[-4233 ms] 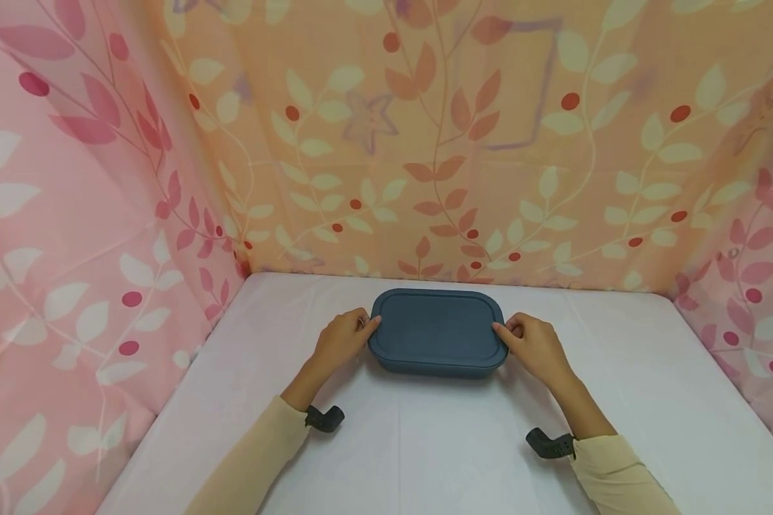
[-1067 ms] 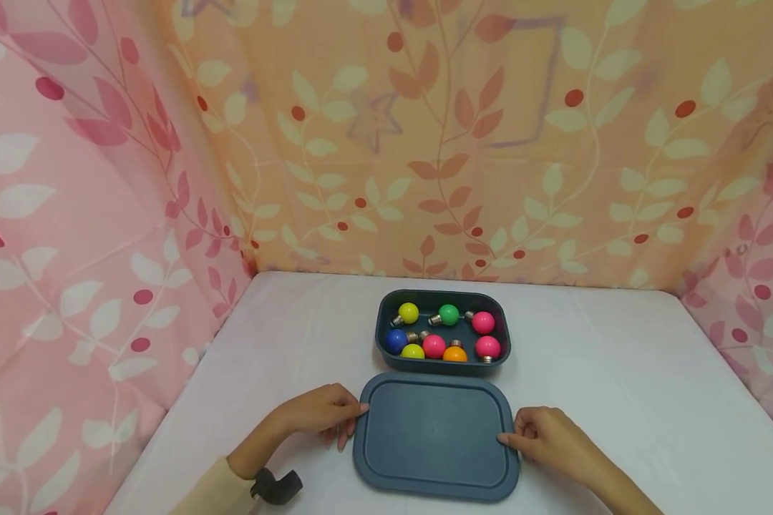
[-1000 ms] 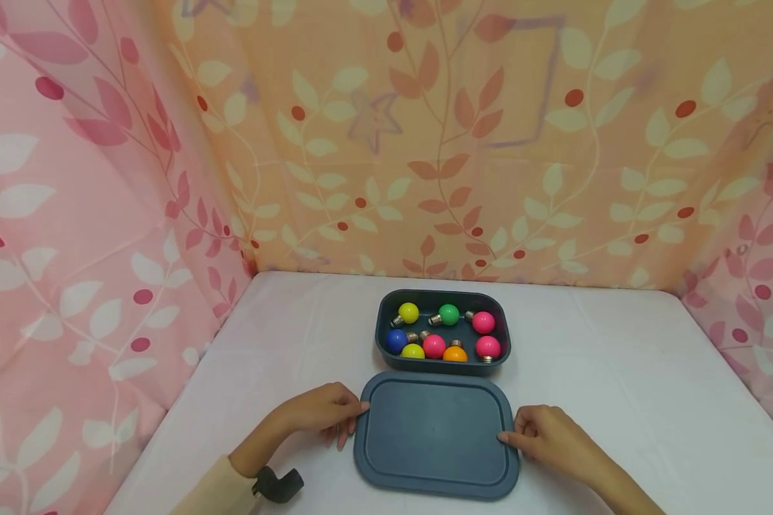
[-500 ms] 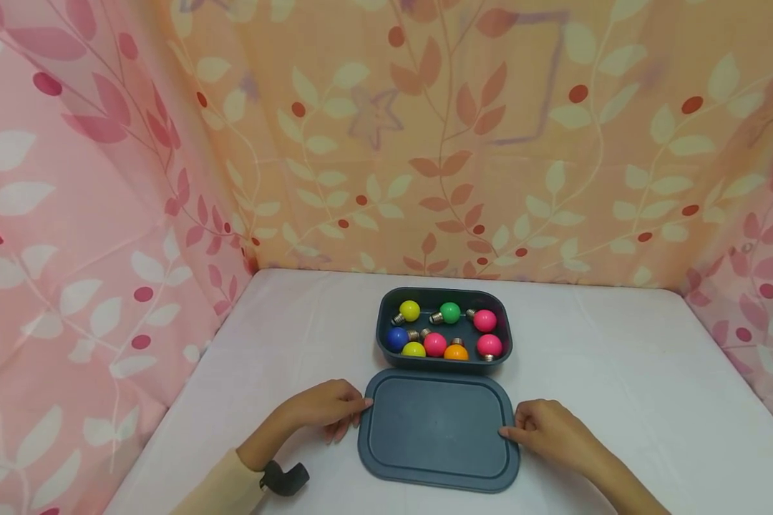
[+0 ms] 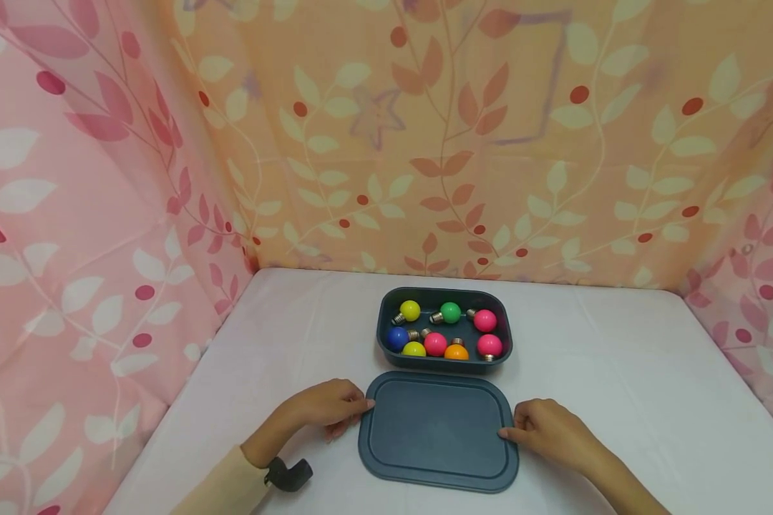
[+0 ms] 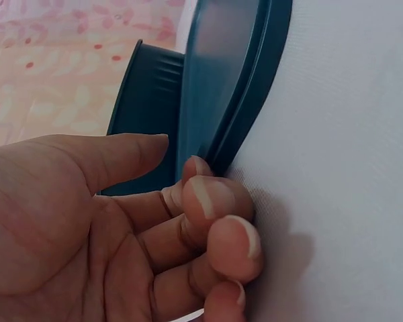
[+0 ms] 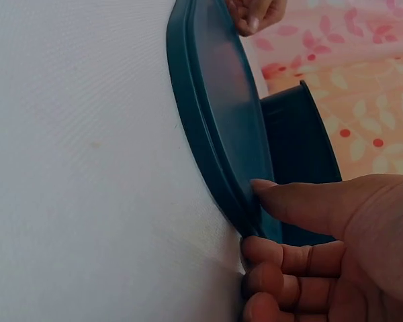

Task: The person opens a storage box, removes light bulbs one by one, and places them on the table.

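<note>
A dark blue-grey lid (image 5: 439, 433) lies flat on the table, just in front of its matching box (image 5: 386, 352). My left hand (image 5: 327, 406) pinches the lid's left edge, thumb on top and fingers low beside the rim. Opposite, my right hand (image 5: 554, 433) grips the right edge; in the right wrist view the thumb (image 7: 302, 201) presses on top while curled fingers (image 7: 289, 268) meet the rim from below. Inside the uncovered box lie several coloured light bulbs, among them a green bulb (image 5: 450, 312), a blue bulb (image 5: 397, 337) and an orange bulb (image 5: 456, 350).
A white cloth (image 5: 309, 322) covers the table. Behind it hangs an orange leaf-patterned curtain (image 5: 373, 179), with a pink curtain (image 5: 71, 250) along the left side. A black wrist mount (image 5: 288, 475) sits on my left wrist.
Earlier the lid covered the box with both hands at its sides. It came off toward me and now lies in front, bulbs exposed. Over the last second the lid has shifted only slightly.
</note>
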Demonstrator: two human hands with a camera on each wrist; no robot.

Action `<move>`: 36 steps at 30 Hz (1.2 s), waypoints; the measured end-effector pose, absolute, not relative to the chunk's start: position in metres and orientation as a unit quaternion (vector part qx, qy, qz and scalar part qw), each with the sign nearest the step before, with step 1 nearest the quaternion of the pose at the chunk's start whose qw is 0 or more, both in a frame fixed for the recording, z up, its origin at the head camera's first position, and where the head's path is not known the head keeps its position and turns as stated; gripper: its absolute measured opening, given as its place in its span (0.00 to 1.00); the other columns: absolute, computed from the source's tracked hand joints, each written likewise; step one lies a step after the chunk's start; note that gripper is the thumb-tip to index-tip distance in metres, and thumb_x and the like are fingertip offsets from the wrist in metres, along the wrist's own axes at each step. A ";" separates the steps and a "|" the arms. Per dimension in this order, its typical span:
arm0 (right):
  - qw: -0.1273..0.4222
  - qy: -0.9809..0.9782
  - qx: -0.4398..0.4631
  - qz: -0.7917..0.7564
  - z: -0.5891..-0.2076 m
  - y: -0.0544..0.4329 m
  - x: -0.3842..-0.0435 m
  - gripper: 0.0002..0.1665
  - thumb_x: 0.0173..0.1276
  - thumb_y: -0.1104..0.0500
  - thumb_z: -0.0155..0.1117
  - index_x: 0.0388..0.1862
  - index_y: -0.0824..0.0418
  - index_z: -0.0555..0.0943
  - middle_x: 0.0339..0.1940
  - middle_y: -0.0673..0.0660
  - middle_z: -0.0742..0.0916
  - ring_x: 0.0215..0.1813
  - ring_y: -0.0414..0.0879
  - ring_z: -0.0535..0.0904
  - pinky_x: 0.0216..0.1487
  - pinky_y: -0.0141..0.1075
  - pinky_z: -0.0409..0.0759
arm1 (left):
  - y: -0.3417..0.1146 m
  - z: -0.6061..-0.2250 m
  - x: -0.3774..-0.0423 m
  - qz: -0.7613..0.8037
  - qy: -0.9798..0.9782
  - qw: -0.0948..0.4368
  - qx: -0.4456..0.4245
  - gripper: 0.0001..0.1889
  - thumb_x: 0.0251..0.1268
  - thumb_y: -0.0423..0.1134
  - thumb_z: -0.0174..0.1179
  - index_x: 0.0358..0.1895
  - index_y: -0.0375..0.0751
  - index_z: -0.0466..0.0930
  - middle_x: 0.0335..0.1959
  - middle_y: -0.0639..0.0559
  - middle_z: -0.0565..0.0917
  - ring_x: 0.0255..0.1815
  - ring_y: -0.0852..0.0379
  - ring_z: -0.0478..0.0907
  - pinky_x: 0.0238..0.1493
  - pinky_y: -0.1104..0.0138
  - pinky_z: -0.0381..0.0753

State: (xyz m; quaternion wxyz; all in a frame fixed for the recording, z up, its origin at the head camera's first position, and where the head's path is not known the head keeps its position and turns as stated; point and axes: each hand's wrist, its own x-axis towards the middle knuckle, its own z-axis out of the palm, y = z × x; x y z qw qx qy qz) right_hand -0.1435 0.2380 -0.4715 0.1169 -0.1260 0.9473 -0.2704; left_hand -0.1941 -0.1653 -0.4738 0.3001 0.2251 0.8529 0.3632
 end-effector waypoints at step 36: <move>0.045 0.955 -0.151 -0.249 -0.386 0.246 -0.182 0.15 0.70 0.44 0.69 0.33 0.54 0.84 0.20 0.46 0.80 0.25 0.42 0.75 0.24 0.35 0.76 | -0.166 -0.453 -0.306 0.594 0.773 0.219 0.042 0.27 0.77 0.54 0.55 0.65 0.34 0.71 0.41 0.40 0.86 0.30 0.48 0.85 0.28 0.66 0.84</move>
